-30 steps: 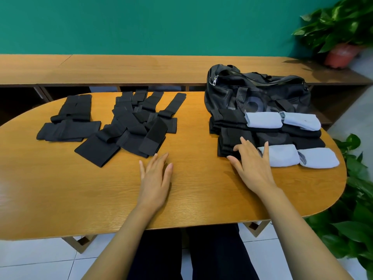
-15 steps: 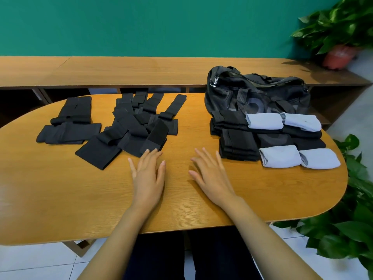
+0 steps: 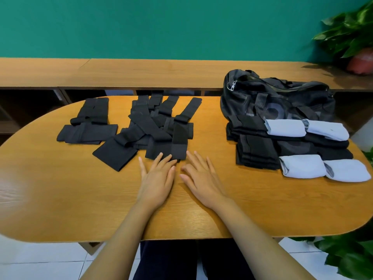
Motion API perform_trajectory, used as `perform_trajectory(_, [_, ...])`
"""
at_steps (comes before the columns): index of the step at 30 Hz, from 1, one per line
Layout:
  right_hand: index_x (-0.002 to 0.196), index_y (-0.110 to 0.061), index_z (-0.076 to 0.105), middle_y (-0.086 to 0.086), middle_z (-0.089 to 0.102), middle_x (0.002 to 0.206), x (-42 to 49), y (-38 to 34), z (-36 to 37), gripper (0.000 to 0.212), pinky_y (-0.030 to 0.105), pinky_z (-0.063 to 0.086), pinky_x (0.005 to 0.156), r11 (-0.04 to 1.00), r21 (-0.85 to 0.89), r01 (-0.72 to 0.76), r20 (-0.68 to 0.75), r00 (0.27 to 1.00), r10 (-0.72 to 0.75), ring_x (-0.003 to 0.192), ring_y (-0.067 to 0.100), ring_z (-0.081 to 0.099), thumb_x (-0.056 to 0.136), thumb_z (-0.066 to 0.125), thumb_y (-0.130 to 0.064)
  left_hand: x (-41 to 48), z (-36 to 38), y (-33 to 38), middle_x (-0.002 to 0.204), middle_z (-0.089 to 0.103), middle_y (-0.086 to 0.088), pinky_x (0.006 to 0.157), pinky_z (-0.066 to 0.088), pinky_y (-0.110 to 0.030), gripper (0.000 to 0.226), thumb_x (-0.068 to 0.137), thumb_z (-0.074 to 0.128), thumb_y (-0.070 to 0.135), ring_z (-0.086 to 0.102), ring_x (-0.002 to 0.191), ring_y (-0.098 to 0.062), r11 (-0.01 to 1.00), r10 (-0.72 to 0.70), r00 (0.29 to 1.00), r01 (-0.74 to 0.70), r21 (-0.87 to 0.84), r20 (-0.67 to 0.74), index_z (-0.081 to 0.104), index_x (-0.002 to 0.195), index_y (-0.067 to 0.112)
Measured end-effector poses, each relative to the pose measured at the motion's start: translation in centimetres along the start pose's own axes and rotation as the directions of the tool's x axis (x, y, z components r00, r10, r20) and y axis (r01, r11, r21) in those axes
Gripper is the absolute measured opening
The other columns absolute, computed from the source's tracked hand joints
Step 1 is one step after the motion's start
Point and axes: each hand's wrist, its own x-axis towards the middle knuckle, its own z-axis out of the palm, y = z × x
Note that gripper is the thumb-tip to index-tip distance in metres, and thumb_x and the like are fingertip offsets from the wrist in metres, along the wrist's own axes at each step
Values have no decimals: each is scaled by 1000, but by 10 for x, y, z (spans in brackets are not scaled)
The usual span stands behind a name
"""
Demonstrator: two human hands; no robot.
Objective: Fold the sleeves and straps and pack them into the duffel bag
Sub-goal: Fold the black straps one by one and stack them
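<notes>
Change: right hand (image 3: 201, 184) slid left beside left hand (image 3: 157, 182); both flat, fingers (image 3: 158, 162) released, at strap pile (image 3: 153, 128).

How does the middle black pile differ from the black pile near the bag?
The middle pile lies spread out, strips crossing at angles; the bag-side pile is folded and stacked. Light blue rolls lie with the bag-side pile, none with the middle pile. Both are black fabric.
</notes>
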Motion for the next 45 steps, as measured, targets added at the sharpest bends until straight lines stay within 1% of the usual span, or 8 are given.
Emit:
perform_trajectory(8, [146,-28,36,-5,30,158,10,3,-3,44,41,11,122,989,36,-142,-45,989,143,147,12,19,104,35,-41,1,-5,5,150,42,15,115,-25,-47,57,102,11,49,15,146,-1,998,-20,999,22,-66,31,46,143,29])
perform_trajectory(16, [134,-23,45,-14,63,93,57,-6,-11,42,32,46,83,787,462,-409,-93,860,501,98,12,57,97,58,-39,2,-5,8,151,42,8,115,-24,-48,47,106,24,40,18,145,0,993,-103,994,105,-49,49,33,150,27])
perform_trajectory(23, [70,-21,51,-6,53,70,77,-3,-21,32,30,37,60,727,511,-458,-45,831,555,72,17,52,95,61,-40,-1,-8,11,147,46,10,115,-25,-47,48,104,25,42,29,141,1,994,-108,994,108,-18,1,33,150,27])
perform_trajectory(29, [101,-13,62,-1,73,90,85,11,-74,22,20,36,56,229,893,-388,176,768,616,67,9,54,103,49,-31,-1,-11,13,142,52,8,114,-26,-48,47,104,25,42,31,141,-1,995,-95,996,95,-20,-2,38,147,27])
perform_trajectory(32, [142,-16,42,4,62,132,93,20,-87,47,31,49,86,58,960,-275,201,816,542,108,15,61,104,38,-43,-2,-12,12,139,55,10,113,-26,-49,55,101,15,48,33,140,0,998,-64,998,64,0,-6,41,145,30])
perform_trajectory(36, [153,-15,27,4,36,155,86,10,-74,58,36,32,110,594,694,-407,100,871,480,135,18,39,105,30,-47,-4,-13,12,137,57,11,114,-26,-47,66,95,5,51,38,136,2,999,19,1000,-20,-41,-21,46,143,31])
perform_trajectory(39, [155,-20,24,-4,26,160,60,-3,-43,57,34,22,116,922,316,-226,-24,969,245,147,15,22,104,35,-44,-4,-11,11,140,53,11,116,-23,-46,60,97,12,49,38,136,0,998,20,997,-24,-60,-71,47,142,29])
perform_trajectory(45, [157,-29,13,-9,6,164,15,-6,-6,60,46,-5,122,978,-203,-52,138,987,82,151,15,-6,102,22,-54,0,-5,5,155,35,3,115,-25,-41,63,96,16,53,18,147,-10,992,-121,980,114,-50,-159,44,143,21])
